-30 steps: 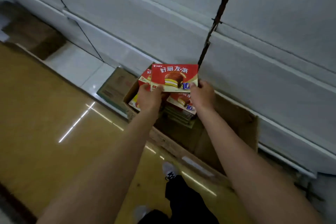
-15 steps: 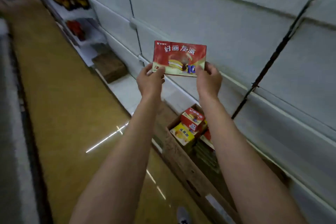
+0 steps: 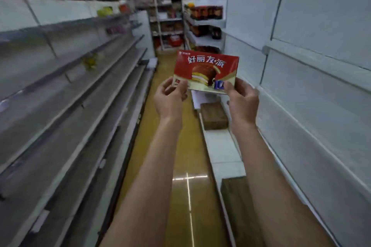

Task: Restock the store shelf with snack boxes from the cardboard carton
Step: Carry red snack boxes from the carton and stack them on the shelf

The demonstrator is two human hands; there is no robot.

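Note:
I hold one red snack box, printed with a chocolate pie and white lettering, out in front of me at chest height over the aisle. My left hand pinches its lower left corner and my right hand pinches its lower right corner. The white shelf unit rises on my right, its boards bare beside the box. The cardboard carton shows only as a brown edge low on the right, partly behind my right forearm; its contents are hidden.
A grey shelf unit lines the left side of the aisle. A brown closed carton lies on the bottom board at the right. Bottles fill far shelves. The yellow floor runs between the units.
The box has come up from above the carton to chest height, still held by both hands. My view swung from the shelf face and carton to along the aisle.

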